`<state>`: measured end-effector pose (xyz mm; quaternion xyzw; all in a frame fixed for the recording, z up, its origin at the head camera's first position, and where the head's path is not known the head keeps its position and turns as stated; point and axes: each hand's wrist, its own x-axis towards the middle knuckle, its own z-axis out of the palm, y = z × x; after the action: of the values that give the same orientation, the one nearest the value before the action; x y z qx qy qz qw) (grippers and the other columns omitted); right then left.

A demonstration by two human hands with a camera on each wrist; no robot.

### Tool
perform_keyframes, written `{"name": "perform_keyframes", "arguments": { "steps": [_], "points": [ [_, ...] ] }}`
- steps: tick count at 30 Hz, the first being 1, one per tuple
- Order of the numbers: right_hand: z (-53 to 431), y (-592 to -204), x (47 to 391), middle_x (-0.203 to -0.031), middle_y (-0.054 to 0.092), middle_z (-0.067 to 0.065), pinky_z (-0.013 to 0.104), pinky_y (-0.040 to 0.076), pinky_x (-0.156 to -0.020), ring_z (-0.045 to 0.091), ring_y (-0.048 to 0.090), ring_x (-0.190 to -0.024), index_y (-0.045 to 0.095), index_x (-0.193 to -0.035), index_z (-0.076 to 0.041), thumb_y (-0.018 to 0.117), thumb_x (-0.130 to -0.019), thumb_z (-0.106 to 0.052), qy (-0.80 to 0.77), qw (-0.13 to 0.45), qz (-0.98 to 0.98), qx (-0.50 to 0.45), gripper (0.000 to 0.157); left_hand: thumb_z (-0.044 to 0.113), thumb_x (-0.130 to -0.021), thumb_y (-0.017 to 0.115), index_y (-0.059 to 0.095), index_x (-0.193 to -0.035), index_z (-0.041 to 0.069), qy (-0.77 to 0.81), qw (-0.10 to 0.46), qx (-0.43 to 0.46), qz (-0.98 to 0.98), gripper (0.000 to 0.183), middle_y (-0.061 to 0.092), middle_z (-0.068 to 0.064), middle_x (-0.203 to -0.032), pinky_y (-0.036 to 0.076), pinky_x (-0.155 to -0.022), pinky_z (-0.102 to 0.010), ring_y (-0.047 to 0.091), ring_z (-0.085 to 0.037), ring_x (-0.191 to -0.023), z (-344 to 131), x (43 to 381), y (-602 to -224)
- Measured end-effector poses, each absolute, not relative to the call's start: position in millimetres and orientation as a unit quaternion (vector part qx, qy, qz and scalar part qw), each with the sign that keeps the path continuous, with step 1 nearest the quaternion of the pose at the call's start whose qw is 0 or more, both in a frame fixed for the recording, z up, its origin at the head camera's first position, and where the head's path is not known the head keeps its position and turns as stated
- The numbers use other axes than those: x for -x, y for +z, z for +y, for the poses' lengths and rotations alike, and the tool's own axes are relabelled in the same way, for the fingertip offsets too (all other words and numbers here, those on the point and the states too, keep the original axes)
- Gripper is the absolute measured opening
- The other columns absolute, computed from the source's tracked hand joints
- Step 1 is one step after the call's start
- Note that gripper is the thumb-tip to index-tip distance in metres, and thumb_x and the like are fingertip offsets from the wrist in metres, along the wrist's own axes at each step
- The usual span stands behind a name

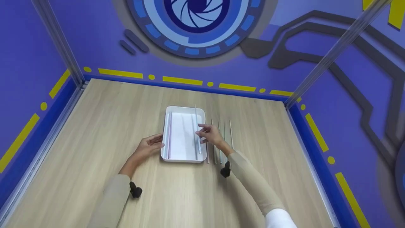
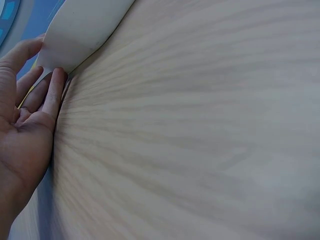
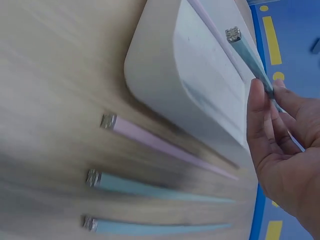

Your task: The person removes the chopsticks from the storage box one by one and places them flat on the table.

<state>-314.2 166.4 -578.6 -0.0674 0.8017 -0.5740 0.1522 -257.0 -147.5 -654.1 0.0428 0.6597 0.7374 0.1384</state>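
Note:
A white rectangular tray [image 1: 183, 161] lies on the wooden table. My left hand [image 1: 147, 147] touches its left side; in the left wrist view the fairly straight fingers [image 2: 55, 95] meet its outer wall. With thumb and fingers my right hand [image 1: 211, 135] pinches a light blue chopstick [image 3: 250, 59], which has a patterned silver end. This chopstick overlaps the tray's right part in the head view, its silver end toward me. Along the tray's left side lies a pink chopstick [image 1: 170, 136].
Right of the tray, several chopsticks lie side by side on the table, among them a pink one [image 3: 150, 141] and two light blue ones [image 3: 150, 189]. Blue panels [image 1: 104, 41] with yellow marks enclose the table's back and sides.

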Motion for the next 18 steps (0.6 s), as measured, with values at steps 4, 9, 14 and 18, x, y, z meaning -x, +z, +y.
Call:
{"name": "perform_keyframes", "arguments": {
  "steps": [4, 9, 14, 18],
  "points": [
    [181.8, -579.1, 314.8, -0.092, 0.067, 0.006, 0.044, 0.067, -0.072, 0.017, 0.068, -0.075, 0.056, -0.141, 0.006, 0.071, -0.095, -0.005, -0.569, 0.142, 0.808, 0.056, 0.049, 0.008, -0.096, 0.07, 0.045, -0.152, 0.001, 0.729, 0.133, -0.043, 0.67, 0.062, 0.047, -0.023, -0.155, 0.053, -0.104, -0.018, 0.043, -0.038, -0.146, -147.7, 258.3, -654.4],
    [199.9, -580.0, 313.8, -0.092, 0.068, 0.006, 0.048, 0.066, -0.076, 0.014, 0.066, -0.069, 0.056, -0.14, 0.007, 0.071, -0.095, -0.005, -0.559, 0.135, 0.816, 0.051, 0.049, 0.009, -0.095, 0.071, 0.046, -0.151, 0.001, 0.723, 0.13, -0.037, 0.677, 0.062, 0.049, -0.022, -0.154, 0.052, -0.106, -0.018, 0.045, -0.036, -0.146, -147.3, 257.0, -653.6],
    [216.9, -580.6, 312.8, -0.091, 0.068, 0.006, 0.055, 0.064, -0.079, 0.018, 0.067, -0.07, 0.056, -0.14, 0.007, 0.071, -0.095, -0.006, -0.559, 0.134, 0.817, 0.037, 0.049, 0.008, -0.095, 0.072, 0.045, -0.151, -0.002, 0.73, 0.129, -0.039, 0.67, 0.063, 0.048, -0.025, -0.154, 0.052, -0.106, -0.019, 0.044, -0.038, -0.145, -146.7, 255.9, -653.8],
    [230.4, -578.6, 311.5, -0.096, 0.07, 0.008, 0.045, 0.066, -0.076, 0.015, 0.067, -0.073, 0.057, -0.141, 0.003, 0.073, -0.095, -0.009, -0.55, 0.126, 0.826, 0.016, 0.051, 0.008, -0.095, 0.071, 0.046, -0.151, -0.001, 0.734, 0.126, -0.046, 0.666, 0.062, 0.049, -0.024, -0.153, 0.052, -0.105, -0.018, 0.045, -0.038, -0.145, -146.2, 257.0, -653.2]
  ]
}}
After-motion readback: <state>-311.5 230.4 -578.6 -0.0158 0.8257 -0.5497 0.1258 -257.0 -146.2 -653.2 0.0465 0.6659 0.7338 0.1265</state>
